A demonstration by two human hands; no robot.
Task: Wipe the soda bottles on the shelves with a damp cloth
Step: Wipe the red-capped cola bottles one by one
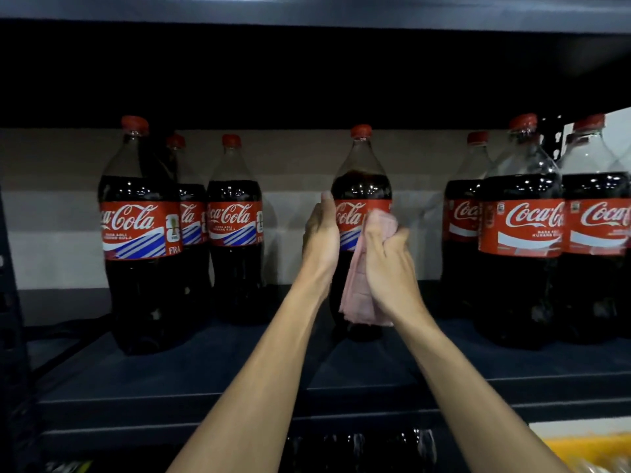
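Soda bottle (361,179): stands upright on the dark shelf (222,363), mid-row, set apart from the bottles on both sides; red cap, dark cola up to the shoulder, red Coca-Cola label partly covered.
Pink cloth (355,291): bunched at the top against the bottle's right front at label height; the rest hangs down the lower front, ending near the base.
Right hand (389,264): fingers curled over the bunched top of the cloth, gripping it and pressing it to the bottle.
Left hand (319,233): wrapped round the bottle's left side at label height, thumb pointing up along the label's edge; it grips the bottle.
Left bottles: three, all upright with red caps and blue-and-white stripes on their labels. The front-left bottle (140,233) is nearest the shelf edge, a second bottle (189,216) is half hidden behind it, and a third bottle (235,233) stands just beside that one.
Right bottles: a tight cluster. A back bottle (464,227) is partly hidden by a larger front bottle (522,233), with an edge bottle (597,233) just beside it, cut off by the frame.
Upper shelf (307,8): dark board across the top.
Post (553,138): dark perforated upright behind the right cluster.
Wall (293,199): pale, behind the row.
Bottom right corner: a yellow shape (587,448), too blurred to identify.
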